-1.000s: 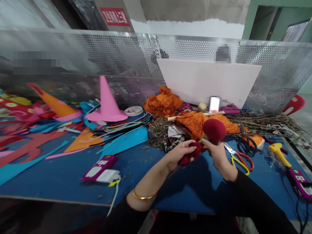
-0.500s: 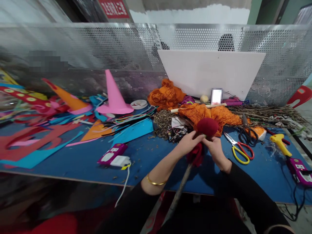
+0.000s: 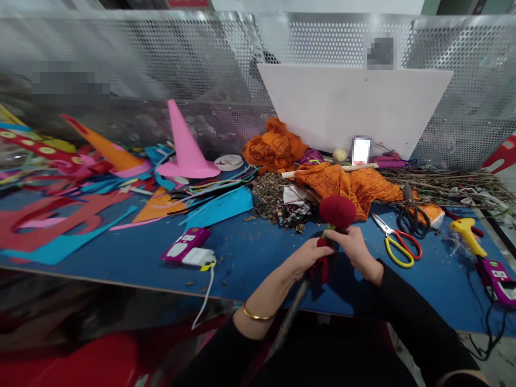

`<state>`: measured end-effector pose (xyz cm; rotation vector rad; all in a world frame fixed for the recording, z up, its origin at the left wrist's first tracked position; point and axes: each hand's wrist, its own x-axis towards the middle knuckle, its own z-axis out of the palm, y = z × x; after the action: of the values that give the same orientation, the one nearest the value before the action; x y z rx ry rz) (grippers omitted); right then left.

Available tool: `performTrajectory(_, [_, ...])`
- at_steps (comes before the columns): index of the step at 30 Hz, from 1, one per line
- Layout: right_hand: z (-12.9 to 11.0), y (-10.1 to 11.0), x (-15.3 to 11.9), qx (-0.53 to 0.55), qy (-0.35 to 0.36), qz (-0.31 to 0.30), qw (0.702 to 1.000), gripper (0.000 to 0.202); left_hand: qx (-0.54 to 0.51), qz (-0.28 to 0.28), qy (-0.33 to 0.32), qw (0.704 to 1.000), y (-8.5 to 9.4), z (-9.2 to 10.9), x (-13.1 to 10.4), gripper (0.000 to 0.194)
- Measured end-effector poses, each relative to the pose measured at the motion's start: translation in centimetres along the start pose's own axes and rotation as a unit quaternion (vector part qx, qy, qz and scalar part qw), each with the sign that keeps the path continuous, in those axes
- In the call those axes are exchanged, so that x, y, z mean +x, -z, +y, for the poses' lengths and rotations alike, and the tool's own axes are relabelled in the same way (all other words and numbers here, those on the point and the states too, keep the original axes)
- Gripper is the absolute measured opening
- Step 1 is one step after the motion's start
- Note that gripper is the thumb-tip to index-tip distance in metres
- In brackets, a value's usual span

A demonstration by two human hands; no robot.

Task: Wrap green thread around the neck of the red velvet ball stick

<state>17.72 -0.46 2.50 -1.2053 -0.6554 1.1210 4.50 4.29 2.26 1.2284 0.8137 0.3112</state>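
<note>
In front of me a stick point(image 3: 291, 317) rises at a slant from my lap, topped by a round, red cloth-covered head point(image 3: 337, 212). A green tie point(image 3: 328, 232) circles the neck under the head, and red cloth point(image 3: 324, 269) hangs below it. My left hand point(image 3: 310, 252) is closed around the gathered red cloth just under the tie. Thumb and fingers of my right hand point(image 3: 355, 248) pinch at the neck by the green tie; its fingertips are partly hidden. Scissors point(image 3: 397, 242) with red and yellow handles lie right of my hands.
Orange cloth point(image 3: 346, 185), dry twigs and a white board point(image 3: 350, 107) stand behind. To the left are a pink felt hat point(image 3: 186, 153), felt scraps point(image 3: 48, 226) and a purple power strip point(image 3: 185, 244). A yellow glue gun point(image 3: 467, 234) and dark scissors point(image 3: 411, 215) lie right.
My left hand has slid down from beside the red head to the cloth below the neck. The green tie now shows more fully. The camera view has tilted slightly down.
</note>
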Motion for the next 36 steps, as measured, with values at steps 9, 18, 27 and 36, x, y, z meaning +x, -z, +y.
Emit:
performTrajectory(9, [0.0,0.0,0.0,-0.012,0.004,-0.006,1.000,0.024,-0.027,0.076,-0.030,0.996,-1.2,-0.9,-1.0,0.035])
performTrajectory(18, [0.1,0.0,0.1,-0.045,0.011,-0.017,0.999,0.026,-0.016,0.069,-0.029,0.997,-1.1,-1.5,-2.1,0.038])
performTrajectory(27, [-0.7,0.7,-1.0,-0.157,0.107,-0.042,0.981,0.032,-0.034,0.074,-0.074,0.994,-0.4,0.3,-3.1,0.030])
performTrajectory(36, [-1.0,-0.1,-6.6,-0.281,0.302,-0.059,0.909,0.020,-0.014,0.086,-0.106,0.991,-0.1,1.7,-4.7,0.034])
